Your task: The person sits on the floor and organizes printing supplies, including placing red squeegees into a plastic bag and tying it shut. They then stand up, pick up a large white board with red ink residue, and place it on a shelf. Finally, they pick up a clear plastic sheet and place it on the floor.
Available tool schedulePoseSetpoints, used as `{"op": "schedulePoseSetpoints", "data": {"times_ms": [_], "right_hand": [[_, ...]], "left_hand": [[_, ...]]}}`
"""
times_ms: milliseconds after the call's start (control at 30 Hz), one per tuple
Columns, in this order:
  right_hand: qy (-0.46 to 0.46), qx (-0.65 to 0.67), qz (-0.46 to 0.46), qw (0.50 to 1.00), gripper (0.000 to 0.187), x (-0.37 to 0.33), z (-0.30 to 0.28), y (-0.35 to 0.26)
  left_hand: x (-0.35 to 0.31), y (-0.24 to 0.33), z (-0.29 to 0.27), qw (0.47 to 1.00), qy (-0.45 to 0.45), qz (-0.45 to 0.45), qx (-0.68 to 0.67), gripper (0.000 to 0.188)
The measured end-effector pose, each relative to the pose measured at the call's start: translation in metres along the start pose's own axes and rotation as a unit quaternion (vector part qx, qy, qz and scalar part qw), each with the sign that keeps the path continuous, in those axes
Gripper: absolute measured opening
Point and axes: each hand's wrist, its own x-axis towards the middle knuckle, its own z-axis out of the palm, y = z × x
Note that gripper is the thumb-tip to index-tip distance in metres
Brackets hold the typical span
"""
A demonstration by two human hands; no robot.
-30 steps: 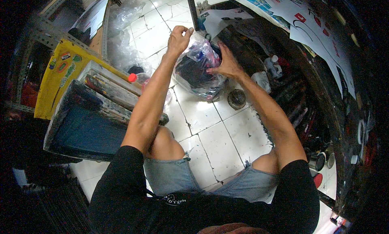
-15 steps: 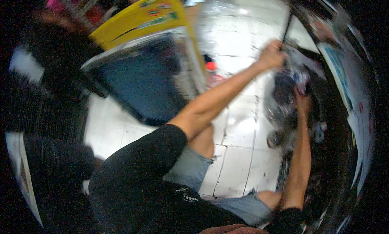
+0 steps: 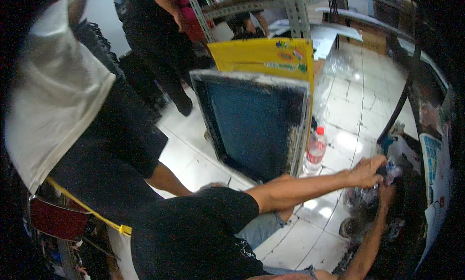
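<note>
At the right, my left hand [image 3: 369, 172] is closed with its fingers curled on a piece of crinkled clear plastic [image 3: 393, 171] with bluish-purple tints. Just below it, my right hand [image 3: 386, 194] meets the same plastic from beneath; its fingers are partly hidden and blurred. A clear plastic bag [image 3: 359, 198] with dark contents I cannot make out lies on the floor beside my hands. Near my right forearm sits a small round object [image 3: 348, 227], too blurred to name.
A large framed dark panel [image 3: 256, 122] leans against a yellow board [image 3: 261, 54] on the left. Between it and my hands stands a red-capped bottle [image 3: 316, 151]. One person in dark clothes [image 3: 104, 129] stands close at my left; others are beyond. White papers [image 3: 431, 168] hang at the right.
My left hand has come down from farther away, where it was apart from my right hand, and now meets it at the plastic. The view has swung left, showing more people and shelving.
</note>
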Motion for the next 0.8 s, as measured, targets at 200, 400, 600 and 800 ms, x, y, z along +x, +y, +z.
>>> {"op": "schedulePoseSetpoints", "data": {"times_ms": [200, 400, 600, 800], "right_hand": [[0.128, 0.057, -0.02, 0.99, 0.064, -0.015, -0.012, -0.012], [0.085, 0.005, 0.04, 0.996, 0.065, -0.024, -0.04, -0.006], [0.087, -0.07, -0.03, 0.993, 0.051, -0.064, -0.091, -0.073], [0.092, 0.024, -0.072, 0.993, 0.048, -0.097, -0.147, -0.12]], "left_hand": [[-0.003, 0.025, 0.001, 1.0, 0.001, 0.01, -0.024, 0.053], [-0.004, 0.078, -0.004, 0.996, 0.023, 0.056, -0.058, 0.05], [-0.002, 0.095, -0.008, 0.987, 0.127, 0.095, -0.01, 0.039], [-0.007, 0.124, -0.031, 0.968, 0.154, 0.064, -0.186, 0.031]]}}
